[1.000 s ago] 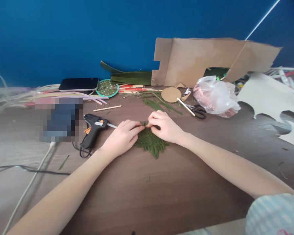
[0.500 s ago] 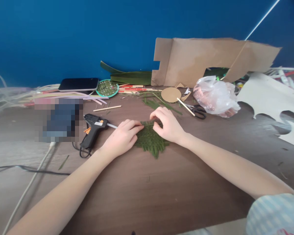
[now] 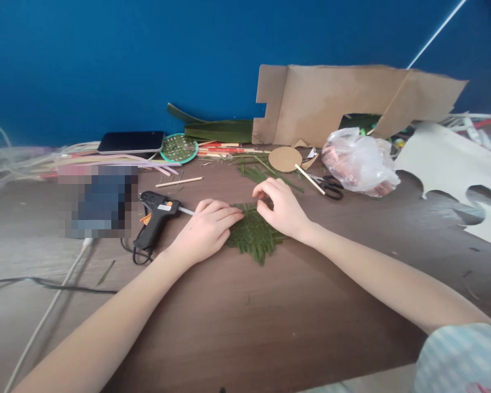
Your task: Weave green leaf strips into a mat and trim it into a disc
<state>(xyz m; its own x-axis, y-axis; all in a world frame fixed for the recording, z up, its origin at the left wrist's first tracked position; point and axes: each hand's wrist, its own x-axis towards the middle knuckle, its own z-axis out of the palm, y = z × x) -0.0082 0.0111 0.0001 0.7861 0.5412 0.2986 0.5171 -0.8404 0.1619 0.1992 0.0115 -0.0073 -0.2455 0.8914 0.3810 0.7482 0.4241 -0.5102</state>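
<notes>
Since a second ago my right hand (image 3: 284, 210) has slid from the middle of the far edge of the woven leaf mat (image 3: 253, 237) out toward that edge's right end, while my left hand (image 3: 207, 232) has stayed planted where it was.

From the head view, the left forearm comes in from the lower left and the wrist is low. The palm faces down, and the fingers lie straight and close together, flat across the mat's left half, pressing it to the table (image 3: 270, 316) rather than gripping it. The right forearm crosses in from the lower right, the wrist is raised a little, and the knuckles are arched. Its fingers are curled, with thumb and forefinger pinching the mat's far edge.

That mat lies flat on the table between both hands, and its loose green strip ends fan out toward me. Just left of the left hand lies a black glue gun (image 3: 155, 215), its nozzle pointing at my knuckles. Beyond the right hand sit scissors (image 3: 331, 186) and a cardboard disc (image 3: 285, 159).
</notes>
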